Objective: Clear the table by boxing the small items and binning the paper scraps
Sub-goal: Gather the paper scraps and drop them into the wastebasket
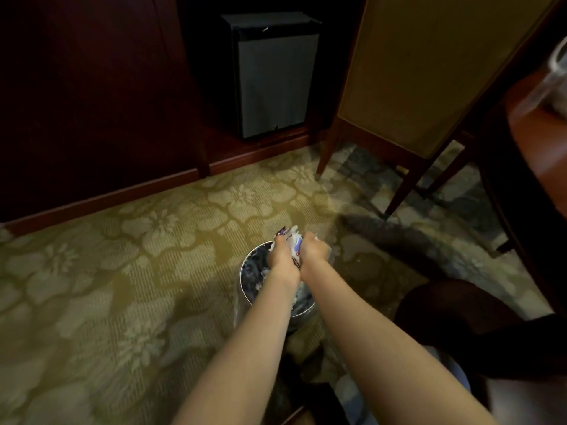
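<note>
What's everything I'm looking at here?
paper scraps: one bundle, white and purple, over the bin
bin: one, silver-rimmed, on the carpet
carpet: one, olive floral, floor
mini fridge: one, black and grey, back wall
chair: one, tan, upper right
table: one, reddish wood, right edge
glass: one, clear, top right
left hand: one, bare, gripping the paper scraps
right hand: one, bare, gripping the paper scraps

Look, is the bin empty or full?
Not empty: scraps show inside the bin; the left hand and right hand grip more paper above it.
</note>
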`<state>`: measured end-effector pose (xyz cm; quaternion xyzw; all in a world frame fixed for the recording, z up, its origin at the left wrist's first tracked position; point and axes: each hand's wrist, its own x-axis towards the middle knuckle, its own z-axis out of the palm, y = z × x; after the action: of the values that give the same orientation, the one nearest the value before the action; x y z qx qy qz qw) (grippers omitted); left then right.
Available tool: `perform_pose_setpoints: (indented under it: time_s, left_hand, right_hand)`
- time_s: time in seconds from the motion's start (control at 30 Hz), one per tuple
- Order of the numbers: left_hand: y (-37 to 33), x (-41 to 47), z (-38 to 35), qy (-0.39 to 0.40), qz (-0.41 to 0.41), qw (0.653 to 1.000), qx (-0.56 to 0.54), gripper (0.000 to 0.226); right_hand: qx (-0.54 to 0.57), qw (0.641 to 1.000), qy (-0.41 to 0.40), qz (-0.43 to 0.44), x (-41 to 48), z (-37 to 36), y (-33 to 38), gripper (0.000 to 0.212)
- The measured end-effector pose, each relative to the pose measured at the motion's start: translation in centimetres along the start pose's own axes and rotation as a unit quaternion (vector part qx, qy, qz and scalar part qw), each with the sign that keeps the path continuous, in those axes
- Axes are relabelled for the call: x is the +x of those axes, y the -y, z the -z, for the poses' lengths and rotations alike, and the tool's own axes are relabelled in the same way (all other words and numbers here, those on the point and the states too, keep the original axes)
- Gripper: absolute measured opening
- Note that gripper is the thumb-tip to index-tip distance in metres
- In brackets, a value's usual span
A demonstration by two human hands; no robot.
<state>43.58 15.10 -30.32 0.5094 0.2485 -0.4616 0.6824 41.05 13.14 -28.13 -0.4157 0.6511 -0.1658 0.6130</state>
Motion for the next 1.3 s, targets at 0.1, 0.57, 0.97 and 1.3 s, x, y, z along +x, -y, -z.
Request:
perform_pose_setpoints:
  time_s: [0.1, 0.57, 0.97, 1.3]
  left_hand:
    - [0.8, 1.1, 0.8, -0.043, 0.008, 0.999, 0.028, 0.041]
    - [1.7, 4.6, 2.2, -0.164, 0.055, 0.981, 0.09, 0.046]
    - [3.3, 7.4, 2.1, -0.172, 0.07, 0.979, 0.085, 0.041]
    - [3.4, 7.7, 1.7, -0.188, 0.068, 0.977, 0.076, 0.04]
  right_hand:
    - [-0.012, 0.999, 0.008, -0.038, 0.7, -0.5, -1.5, 0.038]
    - [-0.002, 0.992, 0.015, -0.128, 4.3, -1.8, -4.3, 0.033]
    - [0.066, 0.982, 0.051, -0.17, 6.3, -1.9, -5.1, 0.025]
    - [0.123, 0.967, 0.056, -0.214, 7.3, -1.6, -5.2, 0.037]
